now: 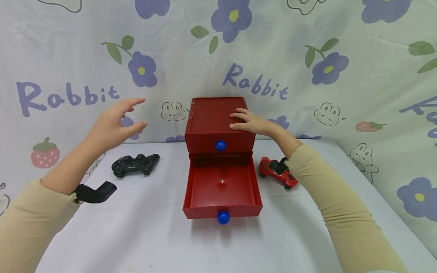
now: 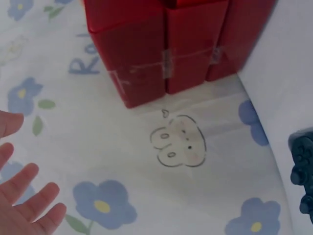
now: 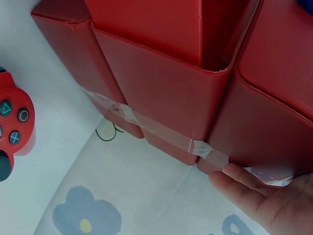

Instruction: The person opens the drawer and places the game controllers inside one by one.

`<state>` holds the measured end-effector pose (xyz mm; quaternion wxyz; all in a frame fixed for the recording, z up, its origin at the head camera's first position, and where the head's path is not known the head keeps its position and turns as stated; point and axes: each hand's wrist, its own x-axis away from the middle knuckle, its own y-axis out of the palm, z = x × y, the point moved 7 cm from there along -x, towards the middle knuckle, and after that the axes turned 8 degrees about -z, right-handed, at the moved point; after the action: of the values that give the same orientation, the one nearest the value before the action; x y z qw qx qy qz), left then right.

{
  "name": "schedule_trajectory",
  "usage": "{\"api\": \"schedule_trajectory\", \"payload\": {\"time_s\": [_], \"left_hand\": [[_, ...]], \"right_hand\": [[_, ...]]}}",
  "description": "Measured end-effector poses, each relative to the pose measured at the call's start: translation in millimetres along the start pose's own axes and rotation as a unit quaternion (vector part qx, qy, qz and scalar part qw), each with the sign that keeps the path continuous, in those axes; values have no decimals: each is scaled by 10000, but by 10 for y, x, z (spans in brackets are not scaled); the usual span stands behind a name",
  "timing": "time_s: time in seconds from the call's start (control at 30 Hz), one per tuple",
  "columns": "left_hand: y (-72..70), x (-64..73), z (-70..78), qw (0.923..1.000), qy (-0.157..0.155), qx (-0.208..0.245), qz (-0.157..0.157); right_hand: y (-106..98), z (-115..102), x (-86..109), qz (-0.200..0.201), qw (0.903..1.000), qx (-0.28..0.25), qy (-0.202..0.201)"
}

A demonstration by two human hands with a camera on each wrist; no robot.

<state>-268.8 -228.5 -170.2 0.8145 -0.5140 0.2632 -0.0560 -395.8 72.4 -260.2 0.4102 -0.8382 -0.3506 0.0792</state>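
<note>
white tabletop | black controller, left | red drawer unit, middle | red controller, right

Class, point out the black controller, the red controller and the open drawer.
Black controller (image 1: 135, 164): head view, middle of its body.
Red controller (image 3: 13, 122): right wrist view, its face amid the symbol buttons.
Open drawer (image 1: 220, 192): head view, its bare floor.

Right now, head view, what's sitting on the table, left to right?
Black game controller → red drawer unit with one drawer pulled out → red game controller.
</note>
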Motion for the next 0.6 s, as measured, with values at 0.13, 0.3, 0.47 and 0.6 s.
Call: {"api": "schedule_trajectory", "payload": {"time_s": [0.13, 0.3, 0.47, 0.6], "left_hand": [[36, -48, -154, 9994, -253, 8, -223], [75, -80, -337, 9976, -533, 139, -410], [135, -86, -579, 9918, -972, 490, -668], [209, -67, -775, 9868, -1247, 522, -887]], "right_hand": [[0, -4, -10, 3, 10000, 31, 24], [0, 4, -13, 32, 10000, 46, 27], [-2, 15, -14, 82, 9999, 69, 8], [0, 12, -11, 77, 10000, 3, 11]]}}
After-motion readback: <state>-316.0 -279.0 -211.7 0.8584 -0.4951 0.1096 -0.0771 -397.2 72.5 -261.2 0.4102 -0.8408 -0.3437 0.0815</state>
